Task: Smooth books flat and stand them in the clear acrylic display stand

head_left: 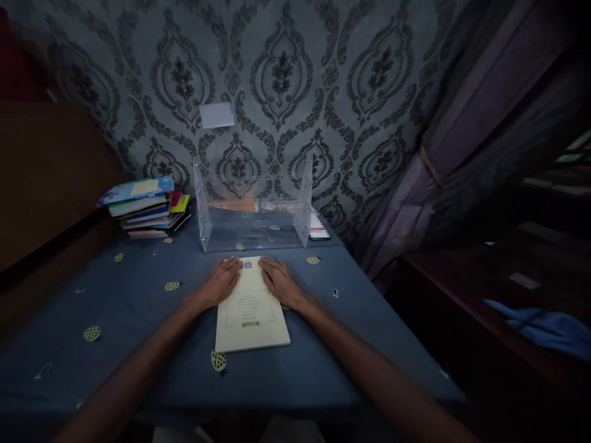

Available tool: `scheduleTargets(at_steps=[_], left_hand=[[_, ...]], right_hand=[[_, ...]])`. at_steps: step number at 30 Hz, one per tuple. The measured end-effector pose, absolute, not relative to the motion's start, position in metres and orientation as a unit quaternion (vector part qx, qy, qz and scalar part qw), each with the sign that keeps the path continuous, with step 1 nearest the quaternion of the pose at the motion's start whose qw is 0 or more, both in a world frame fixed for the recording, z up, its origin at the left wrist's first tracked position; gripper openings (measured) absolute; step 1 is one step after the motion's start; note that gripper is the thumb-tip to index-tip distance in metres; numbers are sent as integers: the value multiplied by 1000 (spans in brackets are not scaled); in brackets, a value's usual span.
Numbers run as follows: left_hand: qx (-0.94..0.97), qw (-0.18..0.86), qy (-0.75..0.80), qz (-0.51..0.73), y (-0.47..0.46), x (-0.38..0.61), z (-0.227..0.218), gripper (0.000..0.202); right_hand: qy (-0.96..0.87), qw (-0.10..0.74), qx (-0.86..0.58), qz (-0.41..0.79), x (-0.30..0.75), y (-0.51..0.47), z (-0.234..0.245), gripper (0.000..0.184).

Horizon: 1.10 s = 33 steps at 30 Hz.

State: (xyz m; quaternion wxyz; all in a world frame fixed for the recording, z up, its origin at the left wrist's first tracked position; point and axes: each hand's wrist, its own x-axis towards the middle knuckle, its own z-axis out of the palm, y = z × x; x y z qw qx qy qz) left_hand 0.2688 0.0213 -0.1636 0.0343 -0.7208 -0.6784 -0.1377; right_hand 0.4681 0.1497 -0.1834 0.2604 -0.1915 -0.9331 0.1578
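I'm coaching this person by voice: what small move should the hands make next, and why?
I'd probably have the left hand and right hand curl under the side edges of the pale book: both lie flattened at its far corners, and it rests flat on the blue tablecloth, so neither seems to grip it from below.

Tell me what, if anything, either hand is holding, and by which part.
No grip shows: the left hand and right hand rest on the far corners of the book, one on each side, fingers outstretched.
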Motion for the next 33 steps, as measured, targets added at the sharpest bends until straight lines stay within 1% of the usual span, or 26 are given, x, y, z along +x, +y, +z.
scheduleTargets(at_steps=[3, 10, 18, 24, 33], left_hand=[[-747, 9, -651, -131, 37, 278, -161, 48], [-776, -16, -615, -139, 66, 290, -164, 50], [-773, -15, -618, -140, 68, 293, -162, 51], [-773, -6, -616, -149, 68, 295, -163, 51], [-781, -39, -612, -121, 67, 300, -153, 55]], right_hand=[[-934, 260, -197, 148, 468, 148, -183, 43], [-933, 226, -233, 154, 470, 148, -180, 50], [-937, 184, -253, 156, 474, 144, -164, 49], [-939, 176, -239, 173, 480, 139, -164, 51], [-940, 174, -223, 193, 501, 118, -166, 51]])
